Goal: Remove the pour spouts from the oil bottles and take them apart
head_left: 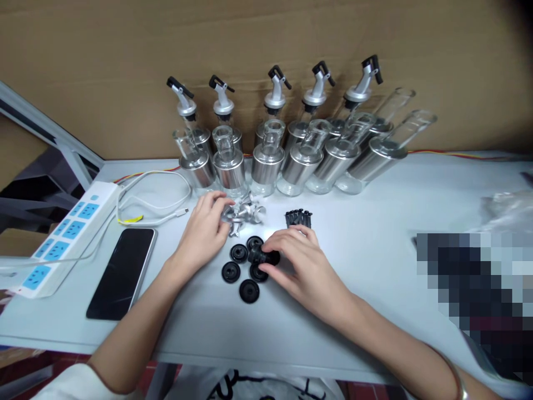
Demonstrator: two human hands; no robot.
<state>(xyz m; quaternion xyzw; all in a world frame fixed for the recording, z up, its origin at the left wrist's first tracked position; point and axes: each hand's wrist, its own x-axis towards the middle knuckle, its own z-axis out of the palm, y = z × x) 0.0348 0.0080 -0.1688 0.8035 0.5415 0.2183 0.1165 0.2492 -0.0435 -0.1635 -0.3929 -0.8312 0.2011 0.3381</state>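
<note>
My left hand (207,229) is at the left edge of a pile of silver pourer heads (250,212), its thumb and fingers closed around one at the near side. My right hand (297,261) pinches a black ribbed stopper (257,255) between thumb and fingers, just above the table. Around it lie several more round black stoppers, such as the nearest one (249,291), flat on the surface. Just beyond my right fingers is a small heap of black levers (298,217), partly covered by the hand.
Glass bottles with steel sleeves (267,166) stand in two rows at the back; several rear ones carry silver pourers with black levers (275,94). To the left are a phone (122,274), a white power strip (69,239) and a white cable (154,206). Clear plastic (506,211) lies far right.
</note>
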